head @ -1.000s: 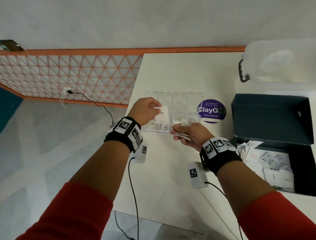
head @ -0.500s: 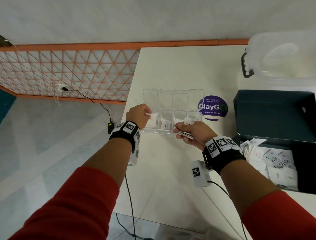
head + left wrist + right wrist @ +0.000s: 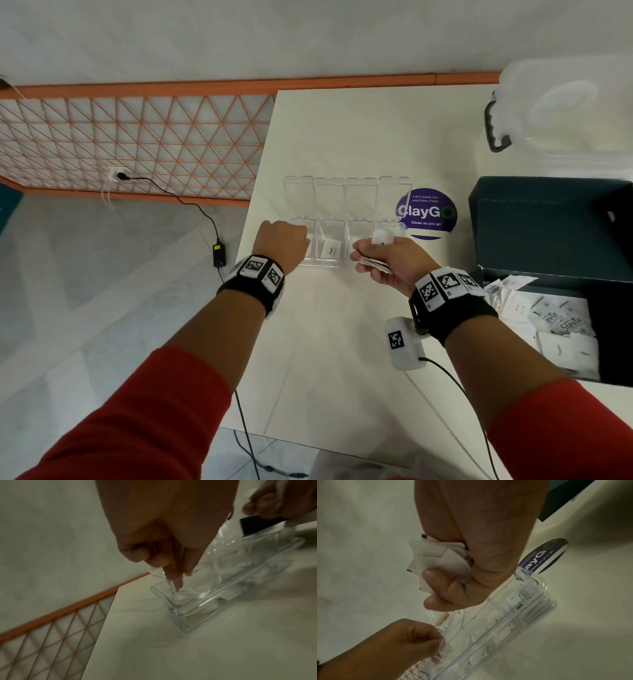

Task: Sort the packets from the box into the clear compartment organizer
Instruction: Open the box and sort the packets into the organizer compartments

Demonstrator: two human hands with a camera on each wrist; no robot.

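Here my left hand (image 3: 284, 240) reaches fingers down into the organizer (image 3: 329, 263)'s leftmost compartment, grip unclear to me; my right hand (image 3: 387, 260) clutches a packet stack (image 3: 440, 559) just beside it.

White table (image 3: 342, 137) beside orange lattice railing (image 3: 137, 144).

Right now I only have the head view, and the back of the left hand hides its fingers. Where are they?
Observer: In the left wrist view, two fingertips of the left hand reach down into the end compartment of the organizer. Blur hides whether a packet is between them.
Operator: And the stack in the right hand?
Observer: The right wrist view shows the right hand gripping several fanned white packets, with the thumb pressed on them.
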